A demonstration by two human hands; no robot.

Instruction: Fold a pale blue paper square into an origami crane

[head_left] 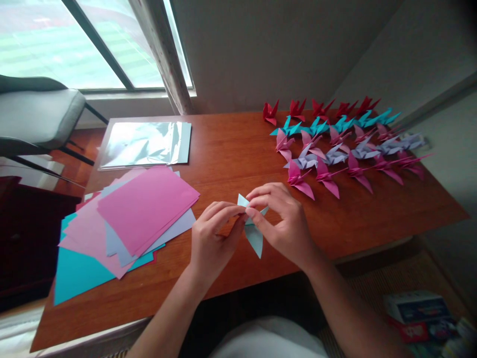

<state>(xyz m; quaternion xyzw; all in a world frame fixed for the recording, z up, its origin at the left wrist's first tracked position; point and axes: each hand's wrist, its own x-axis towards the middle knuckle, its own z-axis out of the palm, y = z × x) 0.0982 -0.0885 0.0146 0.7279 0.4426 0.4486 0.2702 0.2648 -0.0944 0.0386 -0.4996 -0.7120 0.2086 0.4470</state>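
Observation:
A pale mint paper crane (255,240) is held between my two hands above the front part of the table. My left hand (216,228) pinches it from the left, thumb and fingertips together. From the right, my right hand (285,219) grips its upper part between thumb and fingers. One pointed wing hangs down below the fingertips, and another tip sticks up between the hands. My fingers hide the middle of the folded paper.
Loose pink, lilac and turquoise paper sheets (149,209) overlap at the left. Behind them lies a shiny plastic-wrapped pack (143,143). Rows of folded cranes (337,155) stand at the right on the wooden table (227,149). A chair (40,112) is by the window.

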